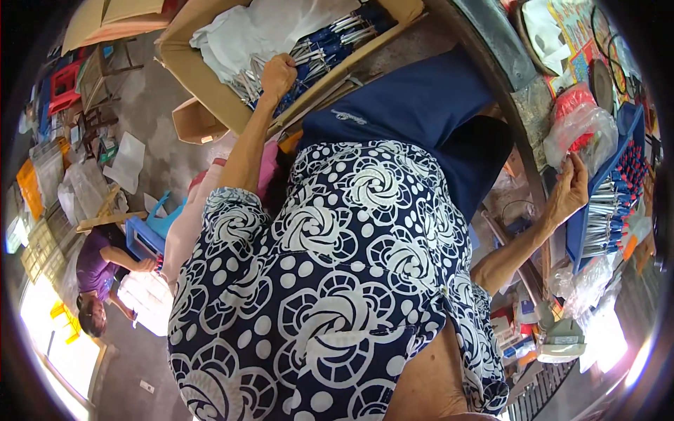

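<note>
My left hand (279,76) is closed, knuckles up, over a cardboard box (172,59). Inside lie many slim metal pieces with dark blue parts (319,56), partly under a white cloth (242,35). What the fingers grip is hidden. On the right, my right hand (567,193) has its fingertips drawn together at the lower edge of a clear plastic bag (597,137) with red pieces (574,102) inside. Whether they pinch the bag or a small piece does not show. Beside this hand a blue tray (577,242) holds rows of slim metal pieces with red and blue ends (609,210).
A dark bench edge (523,133) runs along my right. At the left, another person in purple (98,263) works beside a blue crate (144,238). A smaller open carton (196,123) stands below the large box. Plastic bags (84,189) and a red stool (64,88) are farther left.
</note>
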The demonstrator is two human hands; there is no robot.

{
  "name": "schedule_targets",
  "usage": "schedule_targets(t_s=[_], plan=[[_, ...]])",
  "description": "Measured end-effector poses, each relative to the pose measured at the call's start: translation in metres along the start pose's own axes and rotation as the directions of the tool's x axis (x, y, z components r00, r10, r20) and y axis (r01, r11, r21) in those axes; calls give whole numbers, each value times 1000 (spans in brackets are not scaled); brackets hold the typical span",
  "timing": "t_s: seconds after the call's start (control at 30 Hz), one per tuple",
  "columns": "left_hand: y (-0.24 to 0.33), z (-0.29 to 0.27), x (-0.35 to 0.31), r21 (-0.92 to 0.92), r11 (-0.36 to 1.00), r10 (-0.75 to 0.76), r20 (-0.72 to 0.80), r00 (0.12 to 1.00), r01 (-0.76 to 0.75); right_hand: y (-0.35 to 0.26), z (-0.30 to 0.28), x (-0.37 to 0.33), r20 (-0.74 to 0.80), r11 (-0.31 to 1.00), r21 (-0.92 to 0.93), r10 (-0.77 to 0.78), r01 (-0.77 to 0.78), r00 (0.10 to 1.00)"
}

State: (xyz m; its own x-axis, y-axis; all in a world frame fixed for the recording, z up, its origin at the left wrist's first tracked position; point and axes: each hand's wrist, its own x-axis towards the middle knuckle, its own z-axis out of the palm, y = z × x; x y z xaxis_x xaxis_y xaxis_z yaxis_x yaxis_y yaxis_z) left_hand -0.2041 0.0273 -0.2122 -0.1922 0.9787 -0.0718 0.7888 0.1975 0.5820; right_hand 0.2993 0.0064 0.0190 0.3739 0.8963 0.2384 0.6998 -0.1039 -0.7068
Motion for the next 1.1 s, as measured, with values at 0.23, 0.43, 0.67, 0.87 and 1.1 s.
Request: schedule_targets(t_s=[0.23, 0.43, 0.67, 0.87, 1.1], plan=[[12, -9, -24, 172, 977, -158, 192, 969, 125, 3, 4, -2, 13, 999, -36, -13, 13, 1000], [-27, -21, -25, 134, 988, -94, 99, 991, 80, -5, 2, -3, 10, 997, -70, -26, 27, 1000], [-41, -38, -36, 250, 967, -151, 442, 884, 40, -4, 3, -3, 24, 996, -85, -23, 25, 999], [-34, -40, -33, 251, 930, -303, 108, 947, 269, -3, 2, -3, 13, 996, -87, -36, 37, 999], [-12, -36, -5, 248, 940, 179, 228, 957, -235, -4, 3, -5, 8, 998, -61, -31, 31, 999]])
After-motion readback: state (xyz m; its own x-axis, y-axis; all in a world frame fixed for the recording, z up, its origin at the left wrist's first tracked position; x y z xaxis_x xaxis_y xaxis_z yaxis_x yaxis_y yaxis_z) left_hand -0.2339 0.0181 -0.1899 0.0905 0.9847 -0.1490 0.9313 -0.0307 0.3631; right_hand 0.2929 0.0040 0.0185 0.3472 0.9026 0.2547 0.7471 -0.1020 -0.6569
